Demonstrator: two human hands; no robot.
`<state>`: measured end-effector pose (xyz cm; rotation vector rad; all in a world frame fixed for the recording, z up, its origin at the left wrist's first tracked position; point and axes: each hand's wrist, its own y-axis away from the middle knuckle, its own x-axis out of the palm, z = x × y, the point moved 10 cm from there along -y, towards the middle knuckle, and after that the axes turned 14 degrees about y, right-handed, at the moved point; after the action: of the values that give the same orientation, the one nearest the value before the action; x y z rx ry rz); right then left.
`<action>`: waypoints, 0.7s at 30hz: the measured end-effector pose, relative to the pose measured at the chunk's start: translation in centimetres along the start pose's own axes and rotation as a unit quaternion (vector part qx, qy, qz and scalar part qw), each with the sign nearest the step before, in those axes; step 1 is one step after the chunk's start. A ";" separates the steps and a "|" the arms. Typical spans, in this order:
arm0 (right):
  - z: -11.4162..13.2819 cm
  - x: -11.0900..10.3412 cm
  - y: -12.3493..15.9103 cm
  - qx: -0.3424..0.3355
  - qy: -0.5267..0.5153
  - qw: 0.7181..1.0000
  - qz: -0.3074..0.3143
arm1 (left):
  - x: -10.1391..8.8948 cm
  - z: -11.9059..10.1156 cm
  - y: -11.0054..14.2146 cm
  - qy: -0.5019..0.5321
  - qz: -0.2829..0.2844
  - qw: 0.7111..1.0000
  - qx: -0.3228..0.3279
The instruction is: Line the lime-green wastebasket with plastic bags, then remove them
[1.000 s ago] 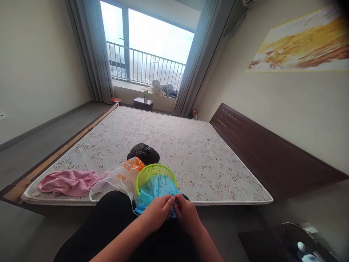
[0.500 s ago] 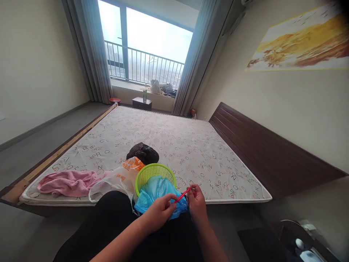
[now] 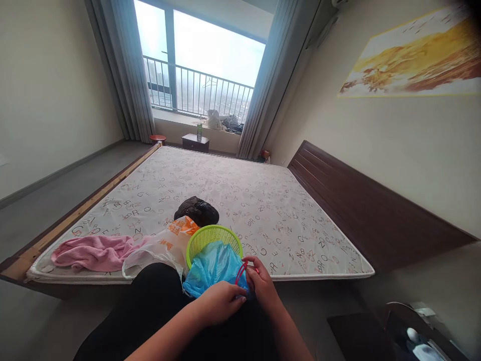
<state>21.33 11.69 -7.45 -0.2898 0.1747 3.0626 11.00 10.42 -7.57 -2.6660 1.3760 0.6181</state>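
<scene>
A blue plastic bag (image 3: 212, 265) rests on my lap against a lime-green basket (image 3: 210, 236) at the near edge of the mattress. My left hand (image 3: 220, 302) is closed, pinching the bag's lower edge. My right hand (image 3: 261, 283) is closed too, gripping a thin red drawstring (image 3: 239, 271) that loops up from the bag's mouth. Both hands sit close together, just right of the bag.
A white-and-orange plastic bag (image 3: 167, 245), a pink cloth (image 3: 93, 250) and a black bag (image 3: 197, 210) lie on the letter-printed mattress (image 3: 240, 195). A dark wooden headboard (image 3: 361, 205) runs along the right wall. Window, curtains and a small table stand at the far end.
My right hand pulled the red drawstring out to the right, then came back toward the bag; the string now forms a loop. My left hand slid lower on the bag.
</scene>
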 end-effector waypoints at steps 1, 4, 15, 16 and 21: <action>0.2 0.0 0.1 -0.008 -0.001 1.000 -0.005 | -0.4 0.2 -0.2 0.027 -0.018 0.999 0.001; 0.8 -0.5 0.4 -0.029 -0.001 0.999 -0.043 | -1.9 1.1 -0.4 0.106 -0.087 0.991 -0.005; 1.5 1.6 2.1 -0.072 -0.082 0.991 -0.081 | 1.8 2.0 -1.1 0.165 -0.060 0.984 -0.001; 1.4 1.8 2.1 -0.069 -0.090 0.991 -0.076 | 2.2 1.9 -1.0 0.152 -0.040 0.988 -0.004; 0.4 2.6 1.5 -0.032 -0.140 0.989 -0.017 | 3.0 1.7 -0.4 0.075 0.051 0.996 -0.021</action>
<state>18.56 10.41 -7.41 0.1348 0.0547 3.0343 12.37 8.75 -10.32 -2.7377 1.5635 0.4687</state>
